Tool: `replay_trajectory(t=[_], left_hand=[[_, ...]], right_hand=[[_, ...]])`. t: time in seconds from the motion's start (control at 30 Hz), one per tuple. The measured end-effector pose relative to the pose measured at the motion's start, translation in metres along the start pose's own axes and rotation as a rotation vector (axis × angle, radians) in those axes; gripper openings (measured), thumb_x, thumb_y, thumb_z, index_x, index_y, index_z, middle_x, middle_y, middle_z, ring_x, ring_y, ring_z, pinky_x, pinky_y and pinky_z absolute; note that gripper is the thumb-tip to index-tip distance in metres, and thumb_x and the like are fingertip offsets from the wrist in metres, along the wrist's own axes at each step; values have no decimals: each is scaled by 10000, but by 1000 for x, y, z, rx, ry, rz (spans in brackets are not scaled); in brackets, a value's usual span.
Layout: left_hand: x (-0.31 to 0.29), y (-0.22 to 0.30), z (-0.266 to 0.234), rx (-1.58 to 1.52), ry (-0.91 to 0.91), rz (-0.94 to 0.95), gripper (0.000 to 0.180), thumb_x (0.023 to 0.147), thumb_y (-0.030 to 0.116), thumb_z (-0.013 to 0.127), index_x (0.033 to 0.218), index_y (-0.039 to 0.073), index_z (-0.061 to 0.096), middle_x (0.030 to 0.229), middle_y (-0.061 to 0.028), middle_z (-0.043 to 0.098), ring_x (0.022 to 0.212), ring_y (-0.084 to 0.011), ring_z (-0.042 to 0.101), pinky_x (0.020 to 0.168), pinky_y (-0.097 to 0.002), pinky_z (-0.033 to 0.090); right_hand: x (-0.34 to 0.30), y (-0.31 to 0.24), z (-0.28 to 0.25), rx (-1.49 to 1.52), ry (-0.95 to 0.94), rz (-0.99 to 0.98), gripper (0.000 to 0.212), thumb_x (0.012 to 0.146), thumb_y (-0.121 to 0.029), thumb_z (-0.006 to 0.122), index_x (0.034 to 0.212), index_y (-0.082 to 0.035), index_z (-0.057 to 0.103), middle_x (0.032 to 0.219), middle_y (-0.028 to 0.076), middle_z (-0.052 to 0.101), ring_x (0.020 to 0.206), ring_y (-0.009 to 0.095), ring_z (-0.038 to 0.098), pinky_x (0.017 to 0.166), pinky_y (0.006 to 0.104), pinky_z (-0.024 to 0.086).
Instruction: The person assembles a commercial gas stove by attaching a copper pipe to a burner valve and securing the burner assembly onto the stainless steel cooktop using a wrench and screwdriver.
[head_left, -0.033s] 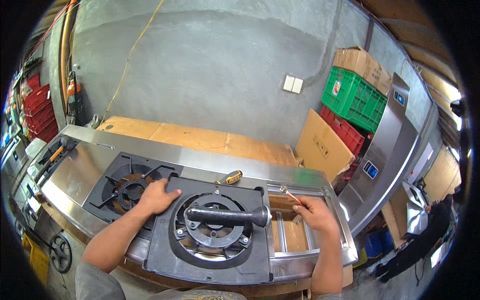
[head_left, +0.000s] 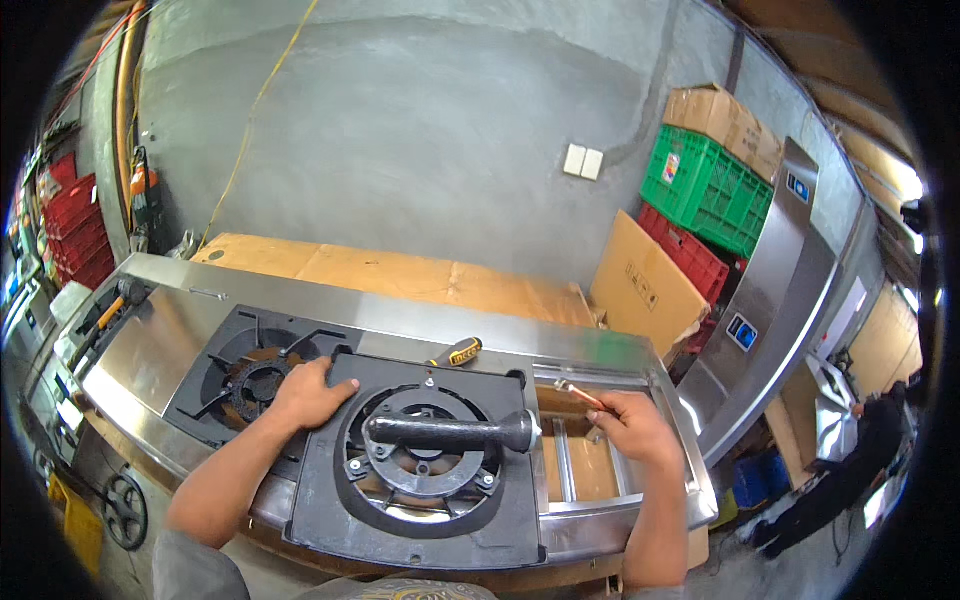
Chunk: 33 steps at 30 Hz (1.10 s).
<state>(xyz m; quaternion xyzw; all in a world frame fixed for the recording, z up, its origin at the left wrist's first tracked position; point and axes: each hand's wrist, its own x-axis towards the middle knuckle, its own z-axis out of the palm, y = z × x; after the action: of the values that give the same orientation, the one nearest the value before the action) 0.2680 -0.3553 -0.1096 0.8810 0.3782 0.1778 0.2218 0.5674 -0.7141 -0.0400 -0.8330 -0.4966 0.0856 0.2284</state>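
Note:
A black square burner plate (head_left: pixel 420 545) lies over the stainless steel counter, showing a round ring (head_left: pixel 428 485) bolted at its middle. Across that ring runs a black burner tube (head_left: pixel 440 432) with a flared right end. My left hand (head_left: pixel 308 396) grips the plate's far left corner, thumb on top; the fingertips are partly hidden. Over the open bay right of the plate, my right hand (head_left: pixel 636 425) pinches a thin copper-coloured rod (head_left: pixel 583 395) with a shiny metal end. A yellow and black screwdriver handle (head_left: pixel 457 352) lies just behind the plate.
Another black burner (head_left: pixel 258 385) sits left of the plate. A hammer (head_left: pixel 115 304) rests at the counter's far left. The open bay shows metal rails (head_left: pixel 565 462). Cardboard (head_left: pixel 645 280), a green crate (head_left: pixel 705 190) and a tall steel panel (head_left: pixel 755 310) stand right. Someone in dark clothes (head_left: pixel 860 455) is farther right.
The metal end of the rod in my right hand has dipped slightly. My left hand keeps its place on the burner plate.

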Motion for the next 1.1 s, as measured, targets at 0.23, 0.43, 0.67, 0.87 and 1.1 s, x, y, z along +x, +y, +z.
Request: replay_trajectory(t=[0.23,0.43,0.67,0.87,1.1], left_hand=[[13,-3,-28,109,80,95,549,807,340,774,1205,-26,680,826,-207,723,767,-321,711,754,-402,551],[-19,70,-54,-157,44,298,449,813,281,786,1159,9,698,807,-143,694,727,-240,687,731,-345,550],[-19,172,-24,14,-332,841,646,868,517,716,1297,45,613,1057,-177,674,1008,-388,653,894,-460,523],[-32,197,-5,206,-441,763,672,878,478,714,1346,22,558,1099,-187,680,1058,-374,656,909,-459,519],[-43,185,-10,183,-373,765,647,854,408,743,1301,-23,560,1023,-215,686,982,-411,670,870,-493,529]], right_hand=[[-6,-31,-8,-99,130,-186,302,967,-302,622,1190,-113,697,998,147,720,952,367,681,827,480,524],[-12,-1,-18,-231,203,-398,172,893,-214,709,1039,-139,758,886,57,603,837,279,618,725,409,498],[-21,-8,-4,-251,270,-505,256,821,-146,772,1077,-139,759,848,67,611,726,280,612,625,407,485],[-18,0,9,-161,276,-531,155,813,-146,697,966,-146,721,800,26,602,729,250,608,642,415,493],[-8,-5,22,-96,327,-553,138,776,-121,733,907,-102,694,854,84,637,812,313,632,697,455,490]])
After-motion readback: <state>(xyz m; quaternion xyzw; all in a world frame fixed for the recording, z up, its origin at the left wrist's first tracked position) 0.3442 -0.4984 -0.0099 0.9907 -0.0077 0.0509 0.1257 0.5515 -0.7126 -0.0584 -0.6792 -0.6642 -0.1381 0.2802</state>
